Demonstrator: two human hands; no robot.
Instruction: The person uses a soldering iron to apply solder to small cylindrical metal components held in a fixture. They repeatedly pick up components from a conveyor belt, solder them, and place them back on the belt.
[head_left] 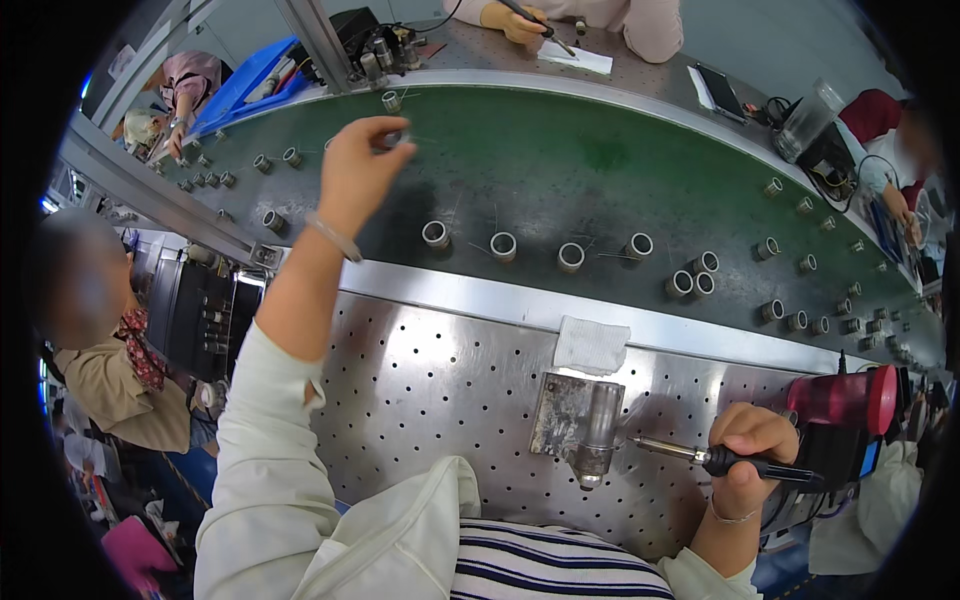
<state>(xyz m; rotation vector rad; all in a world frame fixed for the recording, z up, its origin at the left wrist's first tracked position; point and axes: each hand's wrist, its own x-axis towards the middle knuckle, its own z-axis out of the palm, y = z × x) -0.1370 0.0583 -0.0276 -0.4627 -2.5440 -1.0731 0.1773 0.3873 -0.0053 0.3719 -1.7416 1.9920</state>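
Note:
My left hand (362, 170) reaches over the green conveyor belt (560, 150). Its thumb and forefinger pinch a small metal cylinder (397, 138), mostly covered by the fingers and blurred; thin wires seem to stick out beside it. At the lower right, my right hand (755, 450) is closed round the black handle of a soldering iron (716, 459). The iron's tip points left, a little apart from a worn metal fixture (560, 415) with a cylinder-shaped part on it. A folded white cloth pad (592, 345) lies just beyond the fixture.
Several metal cylinders with wires (503, 246) stand along the belt. A perforated metal worktop (420, 400) lies before me, with a red container (845, 400) at its right. Co-workers sit across and at both sides; one across holds a pen-like tool (540, 22). A blue tray (240, 90) is far left.

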